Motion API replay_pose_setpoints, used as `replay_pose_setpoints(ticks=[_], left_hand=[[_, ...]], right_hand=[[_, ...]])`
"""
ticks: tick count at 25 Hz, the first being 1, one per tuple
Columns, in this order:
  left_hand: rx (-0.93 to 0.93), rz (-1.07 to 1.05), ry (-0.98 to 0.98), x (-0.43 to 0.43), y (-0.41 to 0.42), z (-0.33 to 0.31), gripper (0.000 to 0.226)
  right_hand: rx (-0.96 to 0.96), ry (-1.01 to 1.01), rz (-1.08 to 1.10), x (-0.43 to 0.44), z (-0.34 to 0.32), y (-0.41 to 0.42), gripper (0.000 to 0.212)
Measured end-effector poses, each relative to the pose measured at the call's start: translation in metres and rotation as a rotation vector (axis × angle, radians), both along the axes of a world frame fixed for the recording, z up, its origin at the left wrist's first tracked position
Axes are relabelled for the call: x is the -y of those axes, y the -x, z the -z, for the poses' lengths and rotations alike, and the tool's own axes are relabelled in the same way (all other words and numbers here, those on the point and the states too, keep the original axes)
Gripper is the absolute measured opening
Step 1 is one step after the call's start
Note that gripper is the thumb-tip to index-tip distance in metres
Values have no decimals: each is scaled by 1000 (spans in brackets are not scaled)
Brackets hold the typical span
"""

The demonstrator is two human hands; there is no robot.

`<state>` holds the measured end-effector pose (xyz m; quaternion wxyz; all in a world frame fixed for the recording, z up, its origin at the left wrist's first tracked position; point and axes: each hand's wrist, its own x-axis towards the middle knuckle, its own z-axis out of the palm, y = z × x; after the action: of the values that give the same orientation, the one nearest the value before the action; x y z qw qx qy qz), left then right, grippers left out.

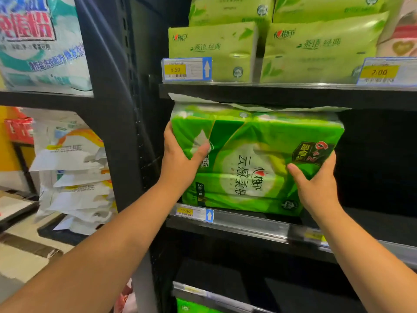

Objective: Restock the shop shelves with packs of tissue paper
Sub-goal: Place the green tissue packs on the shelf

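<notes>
Black shop shelving fills the view, and we take the price label point(194, 213) clipped to the front rail of the middle shelf point(259, 225) as our reference. Above and to the right of that label we hold the green tissue pack point(255, 159) in the mouth of the bay, front face toward us. Its long axis runs left to right, parallel to the rail that carries the label. The printed characters read sideways, so the pack is turned on its side. Its lower edge sits just above the label; we cannot tell whether it bears on the shelf or hangs clear. The left hand point(180, 163) grips the upper left corner, well above the label, thumb across the front and fingers hidden behind. The right hand point(316, 188) grips the lower right corner, far to the right of the label, thumb on the front face. The pack thus lies between the hands and beyond them, with neither hand clearly nearer. We judge the coming move to be a straight push rearward from the label, keeping the long axis parallel to the rail. The white top flap lies close under the upper shelf point(270, 96), which carries pale green packs point(212, 48), and may catch there.
</notes>
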<state>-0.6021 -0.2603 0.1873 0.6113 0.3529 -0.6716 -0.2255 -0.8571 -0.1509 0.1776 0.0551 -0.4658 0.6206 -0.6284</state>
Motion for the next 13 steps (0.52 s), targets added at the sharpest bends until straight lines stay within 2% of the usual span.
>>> replay_pose_setpoints(ticks=[2,4,6,8,13], left_hand=[[50,-25,33,6,7,12,103],[157,-54,39,12,13,23,120],[215,-55,45,20,15,31,126],[225,-46,58,29,16,35,124],[262,-92,80,48,25,37,118]], right_hand=[[12,-7,21,10,2,0,77],[21,-27,46,18,5,-1,58],[22,-50,64,27,6,0,42],[18,-93,55,32,7,3,45],[-54,-313,-4,33,30,11,80]])
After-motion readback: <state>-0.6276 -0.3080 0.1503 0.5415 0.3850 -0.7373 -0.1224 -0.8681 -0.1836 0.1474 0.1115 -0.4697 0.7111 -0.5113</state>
